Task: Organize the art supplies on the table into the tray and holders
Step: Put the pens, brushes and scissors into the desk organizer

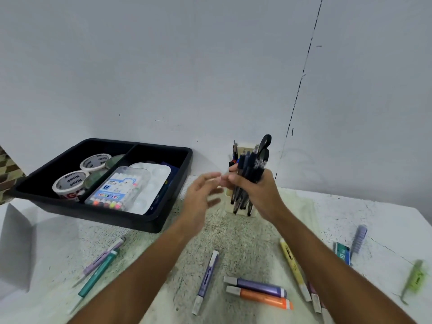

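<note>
My right hand [256, 191] grips a bundle of dark pens [249, 174], held upright just in front of a pale wooden holder [244, 148] that stands against the wall with a few tools in it. My left hand [203, 195] hovers beside the bundle with its fingers spread and holds nothing. A black tray [149, 222] at the left holds two tape rolls [70, 182], a box of colour pens [119, 190] and a white palette [154, 181]. Loose on the table lie a purple marker [256, 286], an orange marker [260, 298], a yellow highlighter [294, 267] and a lilac pen [207, 279].
A teal pen [99, 272] and another lilac pen [102, 257] lie at the near left. At the right lie a blue box [342, 252], a purple comb-like clip [358, 238] and a green highlighter [415, 280]. The wall stands close behind the tray.
</note>
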A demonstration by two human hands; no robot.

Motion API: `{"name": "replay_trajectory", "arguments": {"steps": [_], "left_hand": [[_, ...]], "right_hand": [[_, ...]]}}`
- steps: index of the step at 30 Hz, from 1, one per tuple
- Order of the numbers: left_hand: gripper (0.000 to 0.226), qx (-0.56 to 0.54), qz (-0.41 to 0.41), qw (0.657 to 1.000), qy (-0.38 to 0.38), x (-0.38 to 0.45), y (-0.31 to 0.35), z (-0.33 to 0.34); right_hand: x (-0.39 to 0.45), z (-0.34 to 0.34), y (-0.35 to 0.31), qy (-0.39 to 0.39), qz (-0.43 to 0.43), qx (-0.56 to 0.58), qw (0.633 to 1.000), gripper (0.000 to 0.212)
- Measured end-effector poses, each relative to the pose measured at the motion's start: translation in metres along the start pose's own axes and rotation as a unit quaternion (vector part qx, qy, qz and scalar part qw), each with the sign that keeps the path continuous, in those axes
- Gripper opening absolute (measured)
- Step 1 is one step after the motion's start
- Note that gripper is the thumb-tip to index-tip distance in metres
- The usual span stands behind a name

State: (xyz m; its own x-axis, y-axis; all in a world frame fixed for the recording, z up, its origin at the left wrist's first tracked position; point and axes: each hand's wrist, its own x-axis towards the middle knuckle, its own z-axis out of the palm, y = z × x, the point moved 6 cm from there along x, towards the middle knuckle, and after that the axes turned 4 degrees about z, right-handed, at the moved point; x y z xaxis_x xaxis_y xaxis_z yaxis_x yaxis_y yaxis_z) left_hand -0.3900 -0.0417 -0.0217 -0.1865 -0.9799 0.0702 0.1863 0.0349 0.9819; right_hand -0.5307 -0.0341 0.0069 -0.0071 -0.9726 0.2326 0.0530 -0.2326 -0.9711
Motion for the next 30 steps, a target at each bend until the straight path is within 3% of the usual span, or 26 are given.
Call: {"name": "replay_trajectory", "arguments": {"steps": [4, 9, 18, 25, 30], "left_hand": [[0.034, 0.109, 0.185, 0.975, -0.063, 0.026, 0.051, -0.009], [0.039, 0.208, 0.254, 0.938, -0.113, 0.043, 0.059, -0.004], [0.024, 0.234, 0.268, 0.930, -0.098, 0.050, 0.042, -0.008], [0.014, 0.235, 0.253, 0.934, -0.094, 0.056, 0.032, -0.009], [0.014, 0.253, 0.242, 0.931, -0.099, 0.058, 0.017, -0.008]], "right_hand": [[0.029, -0.003, -0.013, -0.057, -0.037, -0.060, 0.996, 0.014], [0.041, -0.004, 0.001, -0.094, -0.057, -0.131, 0.985, 0.012], [0.050, -0.007, 0.037, -0.109, -0.053, -0.137, 0.983, 0.030], [0.048, -0.006, 0.055, -0.106, -0.016, -0.097, 0.989, 0.017], [0.044, -0.012, 0.064, -0.081, -0.023, -0.127, 0.988, 0.030]]}}
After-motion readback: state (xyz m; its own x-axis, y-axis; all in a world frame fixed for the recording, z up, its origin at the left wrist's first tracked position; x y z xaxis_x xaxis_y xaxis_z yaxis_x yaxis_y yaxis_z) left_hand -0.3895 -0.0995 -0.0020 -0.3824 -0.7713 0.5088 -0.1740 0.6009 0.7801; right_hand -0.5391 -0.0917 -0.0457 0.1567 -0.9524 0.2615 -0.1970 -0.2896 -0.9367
